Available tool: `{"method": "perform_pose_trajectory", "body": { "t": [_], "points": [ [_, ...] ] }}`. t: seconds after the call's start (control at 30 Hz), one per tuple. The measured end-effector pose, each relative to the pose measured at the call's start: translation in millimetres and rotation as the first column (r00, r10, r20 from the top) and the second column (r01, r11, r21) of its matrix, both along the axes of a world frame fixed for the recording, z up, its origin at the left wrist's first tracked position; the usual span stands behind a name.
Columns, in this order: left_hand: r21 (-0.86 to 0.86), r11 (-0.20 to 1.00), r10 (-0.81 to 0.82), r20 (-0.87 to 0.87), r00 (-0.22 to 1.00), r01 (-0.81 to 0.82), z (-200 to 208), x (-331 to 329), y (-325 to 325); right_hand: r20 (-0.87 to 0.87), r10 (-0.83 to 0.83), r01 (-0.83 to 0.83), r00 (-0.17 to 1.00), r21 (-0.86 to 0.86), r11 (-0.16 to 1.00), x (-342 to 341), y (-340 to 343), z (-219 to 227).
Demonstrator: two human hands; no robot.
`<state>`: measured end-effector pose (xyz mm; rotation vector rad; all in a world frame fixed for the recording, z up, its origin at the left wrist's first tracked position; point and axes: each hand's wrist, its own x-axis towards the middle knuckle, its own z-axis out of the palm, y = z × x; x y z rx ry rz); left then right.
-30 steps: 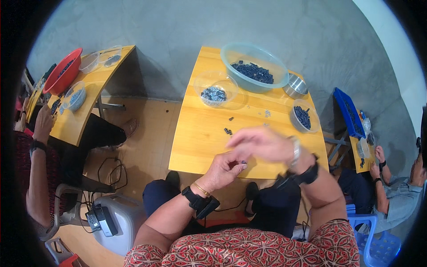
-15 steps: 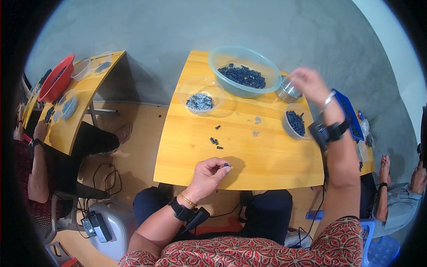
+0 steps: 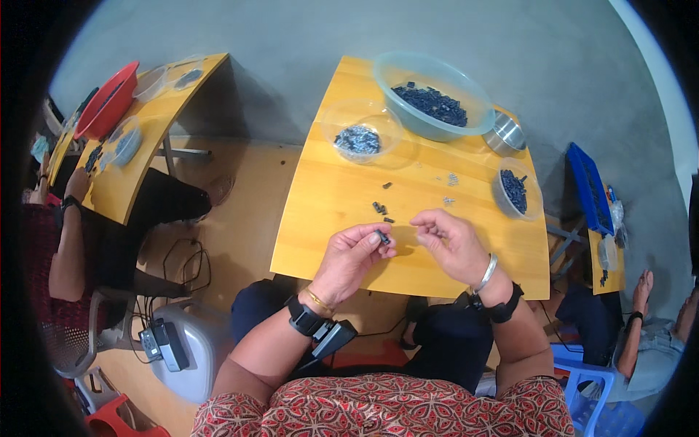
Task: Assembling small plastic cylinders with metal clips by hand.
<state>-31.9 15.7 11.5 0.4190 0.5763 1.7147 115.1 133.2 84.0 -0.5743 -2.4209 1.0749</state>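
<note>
My left hand (image 3: pixel 354 255) pinches a small black plastic part (image 3: pixel 384 239) between thumb and fingertips, just above the near side of the yellow table (image 3: pixel 328 211). My right hand (image 3: pixel 455 246) is held a short way to its right, thumb and fingers drawn together; anything in them is too small or hidden to make out. Just beyond my left hand lie several loose black parts (image 3: pixel 380 208). Farther off, small silvery pieces (image 3: pixel 448 201) rest in little groups on the wood.
At the back stands a large pale-blue basin (image 3: pixel 429 132) of black parts, beside a metal bowl (image 3: pixel 504 135). Clear tubs hold shiny pieces (image 3: pixel 357 140) on the left and black parts (image 3: pixel 514 191) on the right. Co-workers sit at tables on both sides, with a red basin (image 3: pixel 109 102) and blue tray (image 3: pixel 588 188).
My right hand has come from near the metal bowl back toward my left hand. The left hand still pinches the black part. The whole view has shifted somewhat.
</note>
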Motion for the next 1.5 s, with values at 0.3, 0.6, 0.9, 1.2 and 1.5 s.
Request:
{"method": "perform_pose_trajectory", "body": {
  "t": [0.3, 0.6, 0.9, 1.2, 1.5],
  "points": [
    [0.022, 0.999, -0.028, 0.020, 0.999, 0.028, -0.2, -0.1, -2.0, 0.039, 0.184, -0.185, 0.982, 0.006, 0.983, -21.7, -18.6, 3.5],
    [0.037, 0.998, -0.051, 0.055, 0.997, 0.049, -2.4, -1.6, -1.1, -0.013, 0.278, -0.277, 0.960, 0.067, 0.959, -28.0, -16.0, -2.7],
    [0.068, 0.992, -0.117, 0.109, 0.987, 0.110, -3.3, -5.2, -1.1, -0.127, 0.256, -0.286, 0.958, -0.428, 0.857, -24.3, -10.7, -17.4],
    [0.026, 1.000, -0.012, 0.122, 0.992, 0.009, -1.5, -1.8, -1.8, -0.130, 0.003, -0.021, 0.991, -0.138, 0.990, -18.3, -20.2, -20.0],
    [-0.002, 1.000, 0.019, 0.105, 0.994, -0.019, -0.4, -1.0, -2.2, -0.103, 0.024, 0.007, 0.994, 0.296, 0.955, -26.5, -29.2, -15.6]
  ]
}}
